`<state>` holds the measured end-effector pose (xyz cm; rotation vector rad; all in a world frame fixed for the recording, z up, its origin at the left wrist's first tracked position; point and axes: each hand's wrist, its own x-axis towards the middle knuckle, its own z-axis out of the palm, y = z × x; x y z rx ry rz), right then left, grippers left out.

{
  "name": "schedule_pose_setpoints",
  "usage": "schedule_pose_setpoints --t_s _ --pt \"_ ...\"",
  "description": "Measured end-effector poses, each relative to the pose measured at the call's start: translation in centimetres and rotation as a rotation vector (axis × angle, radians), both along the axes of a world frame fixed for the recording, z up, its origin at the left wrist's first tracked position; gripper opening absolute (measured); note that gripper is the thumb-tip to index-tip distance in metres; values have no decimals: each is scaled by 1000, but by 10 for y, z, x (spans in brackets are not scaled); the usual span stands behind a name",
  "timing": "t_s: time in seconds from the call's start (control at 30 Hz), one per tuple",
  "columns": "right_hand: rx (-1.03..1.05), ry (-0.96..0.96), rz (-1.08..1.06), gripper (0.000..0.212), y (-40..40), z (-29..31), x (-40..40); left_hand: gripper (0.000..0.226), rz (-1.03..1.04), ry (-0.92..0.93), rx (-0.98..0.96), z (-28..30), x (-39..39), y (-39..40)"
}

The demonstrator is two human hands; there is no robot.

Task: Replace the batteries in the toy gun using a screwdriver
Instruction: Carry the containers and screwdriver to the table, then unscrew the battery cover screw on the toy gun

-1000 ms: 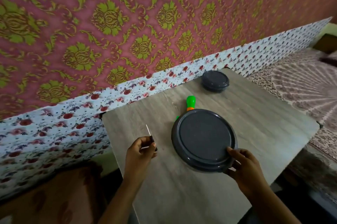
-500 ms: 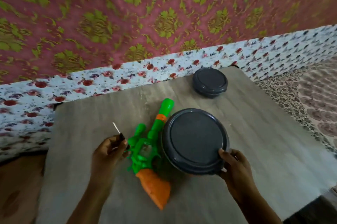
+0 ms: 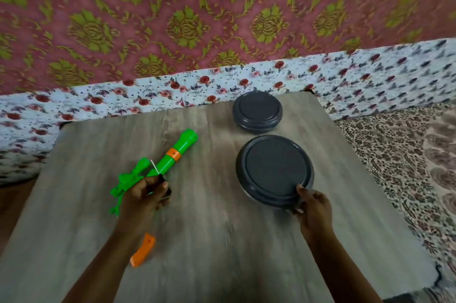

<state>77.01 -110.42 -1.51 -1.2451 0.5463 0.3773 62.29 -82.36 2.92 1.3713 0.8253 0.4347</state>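
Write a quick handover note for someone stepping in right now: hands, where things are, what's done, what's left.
Left hand holds the small screwdriver, tip up, over the toy gun, which lies on the table.
Right hand grips the near rim of the large grey lidded container; a smaller one sits behind it.
Done: nothing visible on the gun.
Left: unscrew the cover, swap the batteries, close up.

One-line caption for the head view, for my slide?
Left hand holds a small screwdriver over the toy gun; right hand grips the large dark lid on the wooden table.
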Motion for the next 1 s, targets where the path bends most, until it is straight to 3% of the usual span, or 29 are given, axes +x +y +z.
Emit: schedule_pose_setpoints --t_s 0.3,0.4,0.5,0.6,0.77,1.0 --pt "48 -115 50 21 -9 -15 4 17 22 25 44 11 -7 -9" --pt "33 -101 -1 35 -8 -16 -16 13 1 12 53 14 -7 -9" --pt "-1 -72 -82 31 1 -19 -54 13 14 -14 46 12 -11 -8" --pt "1 -183 103 18 25 -17 -92 17 58 -78 44 11 -17 -3" --pt "34 -320 516 13 90 -7 -101 21 131 -242 163 -3 -26 22" --pt "43 -629 736 13 205 -35 -66 21 86 -324 362 -47 -10 79"
